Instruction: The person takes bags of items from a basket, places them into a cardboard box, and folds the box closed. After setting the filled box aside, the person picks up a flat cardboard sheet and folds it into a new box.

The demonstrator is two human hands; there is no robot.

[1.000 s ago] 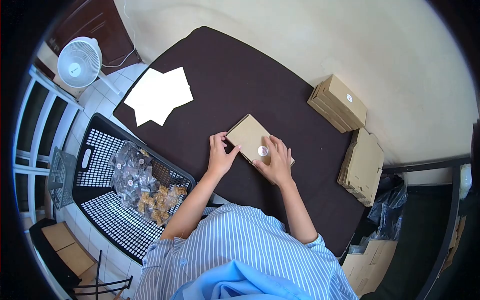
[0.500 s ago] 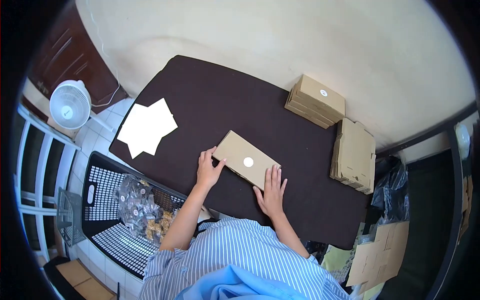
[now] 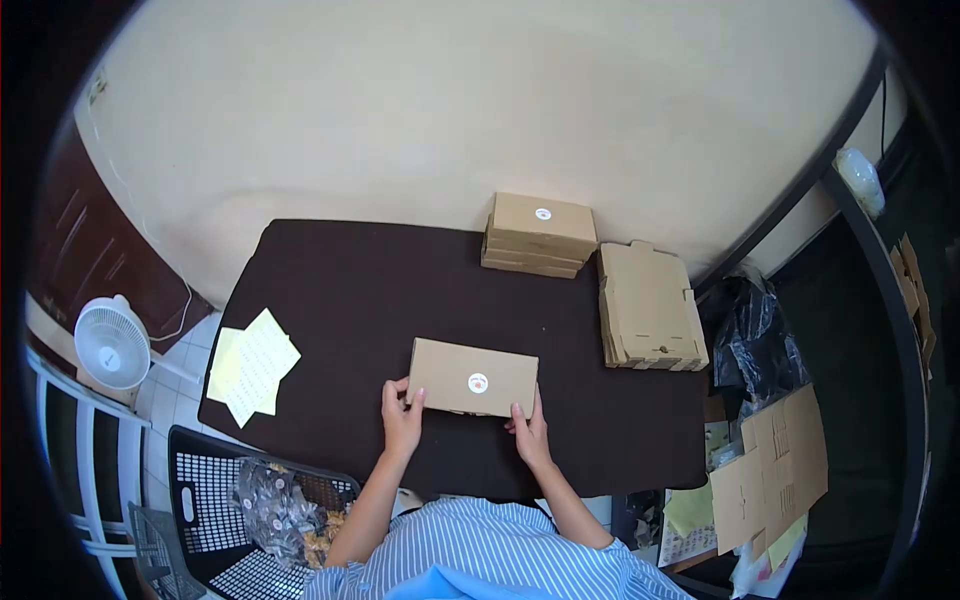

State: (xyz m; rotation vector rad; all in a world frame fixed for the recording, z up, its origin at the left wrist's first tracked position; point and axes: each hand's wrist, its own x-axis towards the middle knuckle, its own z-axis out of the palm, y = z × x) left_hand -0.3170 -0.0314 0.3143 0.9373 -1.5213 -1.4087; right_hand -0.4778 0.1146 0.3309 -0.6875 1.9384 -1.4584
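Observation:
A closed brown cardboard box point(image 3: 450, 376) with a round white sticker is between my two hands, over the dark tablecloth. My left hand point(image 3: 402, 420) grips its left end, thumb on the near edge. At the right end, my right hand point(image 3: 531, 430) holds the near corner with thumb and fingers. Behind it, near the wall, stands a stack of similar closed boxes point(image 3: 540, 240), the top one with a sticker. Flattened cardboard boxes point(image 3: 652, 305) lie piled to the right of that stack.
Yellowish papers with writing point(image 3: 250, 365) lie at the table's left. A black basket point(image 3: 200, 500) with small plastic packets point(image 3: 275, 510) stands at the lower left, a white fan point(image 3: 112, 345) beyond it. Black plastic point(image 3: 755, 335) and cardboard sheets point(image 3: 775, 470) are at the right.
The view has tilted up and turned. The box now lies more level across the view. My right hand has gone from lying spread on the box to gripping its near right corner.

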